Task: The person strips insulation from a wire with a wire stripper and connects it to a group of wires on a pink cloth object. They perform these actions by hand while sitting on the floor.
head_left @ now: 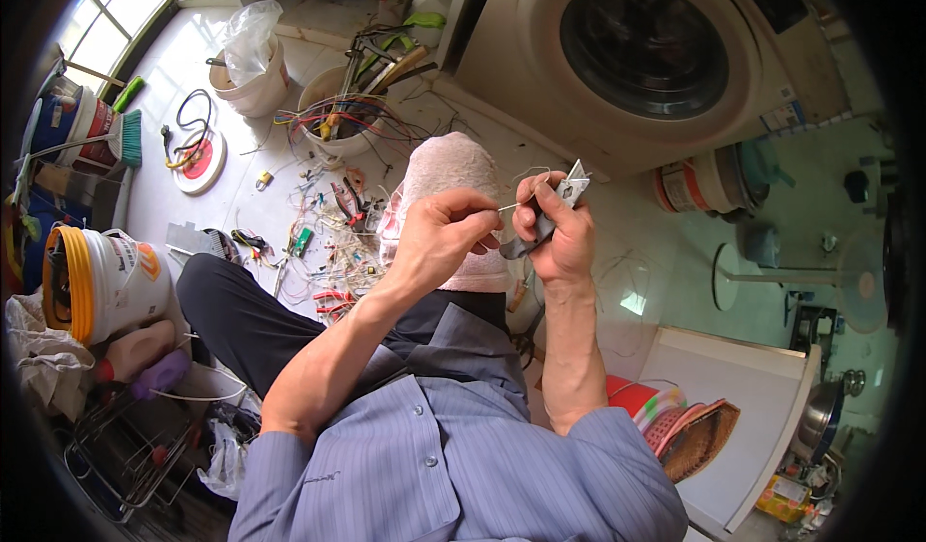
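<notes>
My left hand is closed in a pinch on the end of a thin pale wire. The wire runs across to my right hand, where it passes by the thumb and curls above the fingers. Wrapped in that right hand is a flat silver-and-dark-grey metal tool, perhaps a knife; its exact kind is partly hidden by the fingers. Beneath both hands, a pink towel is draped over my raised knee.
Loose wires and small electronic parts litter the floor ahead and left, with red-handled pliers among them. A bucket of tools and wires stands beyond. A washing machine is far right; a white bucket stands left.
</notes>
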`<control>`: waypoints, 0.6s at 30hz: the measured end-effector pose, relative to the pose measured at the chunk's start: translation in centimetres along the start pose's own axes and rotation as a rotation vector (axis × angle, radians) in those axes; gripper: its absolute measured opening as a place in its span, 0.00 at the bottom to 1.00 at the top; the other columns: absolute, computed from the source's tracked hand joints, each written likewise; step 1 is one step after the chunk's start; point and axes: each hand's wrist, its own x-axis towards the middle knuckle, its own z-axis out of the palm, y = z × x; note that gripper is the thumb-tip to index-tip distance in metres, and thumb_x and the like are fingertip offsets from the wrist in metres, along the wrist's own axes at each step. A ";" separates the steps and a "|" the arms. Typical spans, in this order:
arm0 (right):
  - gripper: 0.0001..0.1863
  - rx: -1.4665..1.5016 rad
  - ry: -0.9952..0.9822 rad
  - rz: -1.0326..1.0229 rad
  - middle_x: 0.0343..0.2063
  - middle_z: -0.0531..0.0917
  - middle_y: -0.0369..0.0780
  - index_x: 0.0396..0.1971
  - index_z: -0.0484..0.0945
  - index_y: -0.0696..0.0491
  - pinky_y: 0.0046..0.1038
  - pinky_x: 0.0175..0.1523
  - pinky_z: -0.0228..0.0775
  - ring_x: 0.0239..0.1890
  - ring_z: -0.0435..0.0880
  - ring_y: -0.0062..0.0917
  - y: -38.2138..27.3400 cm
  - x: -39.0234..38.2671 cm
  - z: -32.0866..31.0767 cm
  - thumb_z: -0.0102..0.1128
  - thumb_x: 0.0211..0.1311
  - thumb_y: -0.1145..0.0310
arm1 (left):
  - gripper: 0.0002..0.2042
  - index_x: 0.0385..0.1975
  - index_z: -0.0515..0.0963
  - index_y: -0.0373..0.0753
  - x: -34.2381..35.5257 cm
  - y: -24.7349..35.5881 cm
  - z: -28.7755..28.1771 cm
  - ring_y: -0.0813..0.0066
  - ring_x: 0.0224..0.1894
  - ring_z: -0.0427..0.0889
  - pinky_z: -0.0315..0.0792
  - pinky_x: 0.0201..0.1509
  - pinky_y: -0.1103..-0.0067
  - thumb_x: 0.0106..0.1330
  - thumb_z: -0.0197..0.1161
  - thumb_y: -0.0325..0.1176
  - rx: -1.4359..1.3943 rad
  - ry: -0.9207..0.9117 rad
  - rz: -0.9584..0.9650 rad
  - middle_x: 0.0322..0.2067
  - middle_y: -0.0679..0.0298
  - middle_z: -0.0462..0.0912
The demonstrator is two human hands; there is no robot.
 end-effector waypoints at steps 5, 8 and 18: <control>0.04 -0.132 -0.024 -0.008 0.30 0.82 0.43 0.33 0.78 0.58 0.21 0.25 0.68 0.25 0.79 0.21 0.0 -0.5 0.5 0.62 0.67 0.74 | 0.07 0.37 0.84 0.34 -0.5 -0.7 -0.3 0.75 0.30 0.86 0.78 0.36 0.78 0.62 0.62 0.24 0.497 0.041 0.170 0.30 0.60 0.87; 0.04 -0.354 -0.062 -0.006 0.29 0.83 0.40 0.33 0.79 0.59 0.20 0.27 0.69 0.25 0.79 0.19 0.2 -0.9 1.0 0.61 0.67 0.74 | 0.06 0.34 0.85 0.36 -0.8 -0.1 -0.2 0.69 0.29 0.85 0.76 0.34 0.77 0.59 0.63 0.23 0.999 0.021 0.553 0.28 0.56 0.86; 0.09 -0.466 0.042 0.085 0.24 0.82 0.35 0.40 0.82 0.58 0.18 0.25 0.66 0.21 0.76 0.14 2.1 -3.2 1.0 0.64 0.68 0.67 | 0.07 0.37 0.84 0.31 -0.7 -0.7 -2.0 0.76 0.30 0.82 0.76 0.33 0.79 0.65 0.68 0.29 -0.287 -0.043 -0.117 0.28 0.62 0.84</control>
